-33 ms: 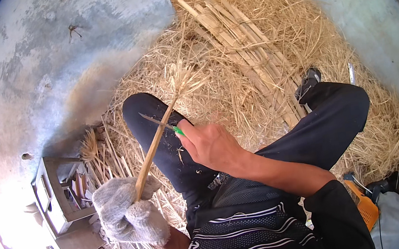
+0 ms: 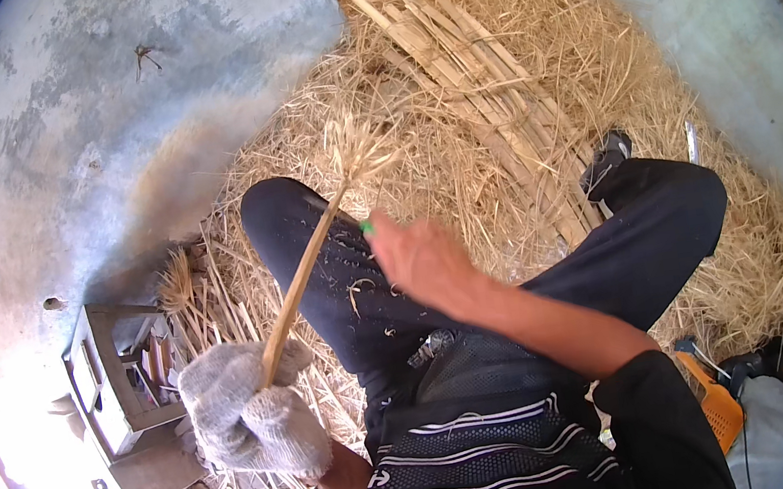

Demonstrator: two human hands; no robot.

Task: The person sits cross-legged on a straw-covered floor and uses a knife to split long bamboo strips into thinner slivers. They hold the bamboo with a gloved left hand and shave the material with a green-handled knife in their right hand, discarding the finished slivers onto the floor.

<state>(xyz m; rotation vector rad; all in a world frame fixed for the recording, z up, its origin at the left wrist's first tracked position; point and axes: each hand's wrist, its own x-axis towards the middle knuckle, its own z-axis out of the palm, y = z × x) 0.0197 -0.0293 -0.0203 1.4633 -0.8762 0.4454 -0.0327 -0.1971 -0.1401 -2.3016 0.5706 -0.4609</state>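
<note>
A slim tan stick (image 2: 302,281), frayed at the tip, points to one o'clock from the gloved left grip (image 2: 254,416), closed round its base; the right grip (image 2: 422,262) clasps a green handle (image 2: 368,229).

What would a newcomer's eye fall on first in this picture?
Probably the heap of straw-like shavings spread across the floor, with long flat strips lying on it above centre. Next, at lower left, the grey-gloved left hand grips a slender stick, its frayed tip near the middle. The bare right hand, blurred, holds a small green object beside it.
</note>
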